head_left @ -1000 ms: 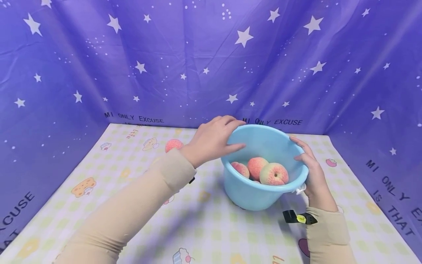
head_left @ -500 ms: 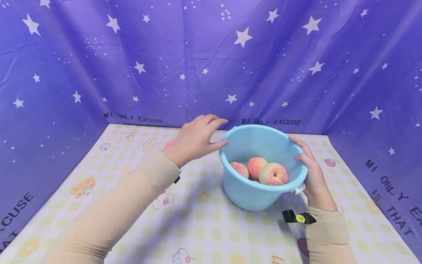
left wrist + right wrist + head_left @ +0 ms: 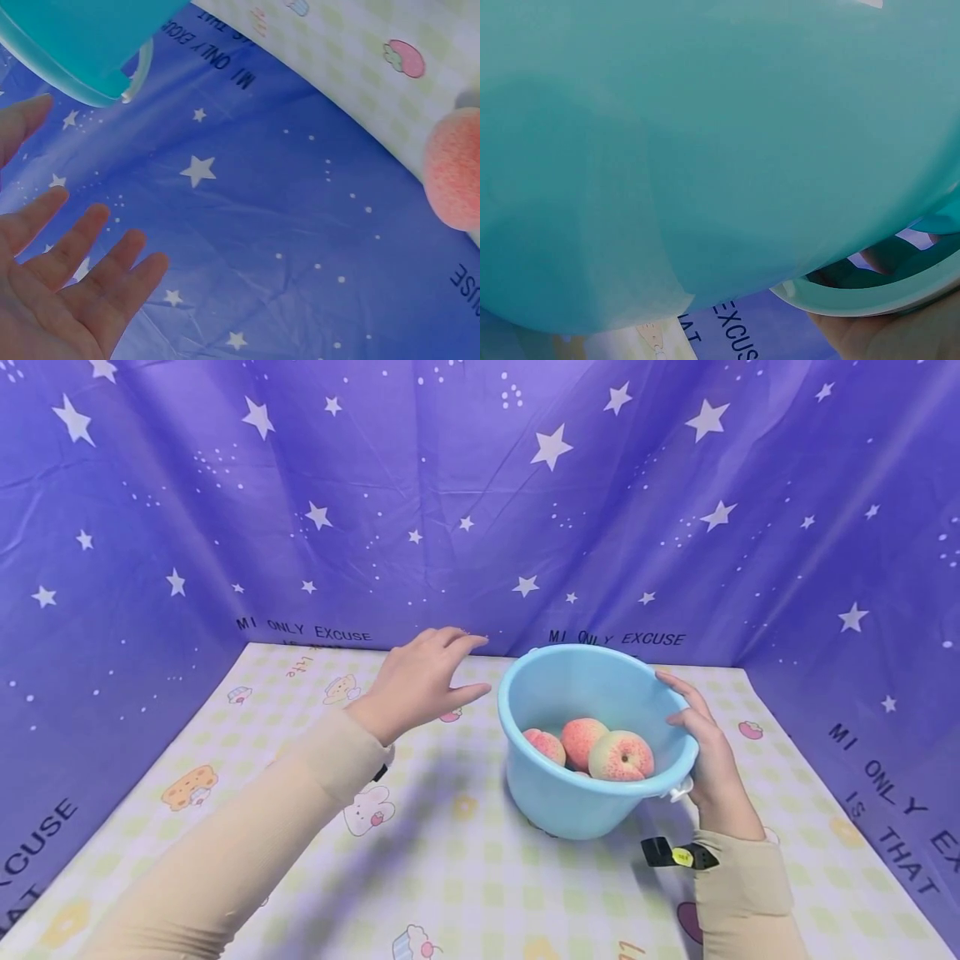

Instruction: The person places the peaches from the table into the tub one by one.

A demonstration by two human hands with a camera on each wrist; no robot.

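Right of centre in the head view, a blue bucket (image 3: 577, 810) of peaches (image 3: 622, 756) is held by the rim

At the right side of the bucket, the right hand (image 3: 712, 756) has its fingers and thumb clamped on the rim, just above a white handle fitting (image 3: 681, 790). Inside, at least three pink-and-cream peaches lie together at the bottom, the nearest showing its stem hollow. Left of the bucket, near the middle of the frame, the left hand (image 3: 416, 681) hangs apart from it, holding nothing; its fingers are spread in the left wrist view. There, at the right edge, a separate pink peach (image 3: 456, 169) lies on the tabletop (image 3: 480, 877), which has a pale green check and cartoon prints. Across the top of the head view hangs a purple curtain (image 3: 420, 485) with white stars. At lower right, a black strap (image 3: 678, 853) with a yellow label sits at the right wrist. The bucket's wall fills most of the right wrist view, so how each finger lies there is hard to tell.
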